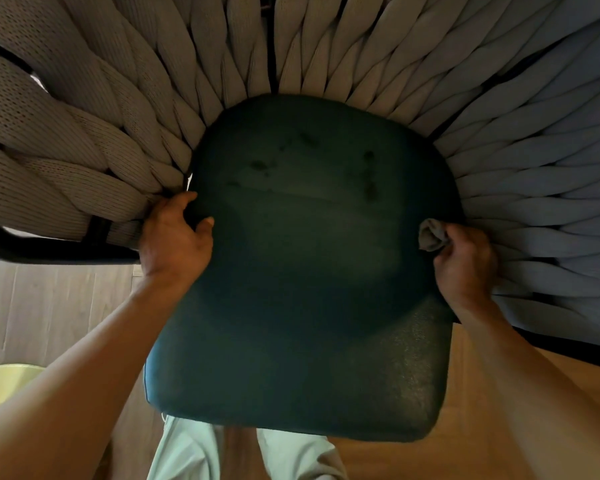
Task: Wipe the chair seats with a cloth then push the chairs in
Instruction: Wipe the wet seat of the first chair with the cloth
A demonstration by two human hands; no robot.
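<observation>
The seat cushion (302, 271) is dark teal with a leather-like skin — smooth with a dull sheen, finely pebbled at its near right corner, and marked by a few darker blotches toward the back; the woven backrest (84, 109) around it is made of thick, soft grey fabric straps, their knit mesh visibly perforated and matt; the chair frame (49, 251) at the left is a black tube, smooth and satin; the cloth (432, 235) bunched in the right hand (465, 265) is grey, soft and matt; the floor (49, 306) is pale wood planking — low sheen, visible grain.
</observation>
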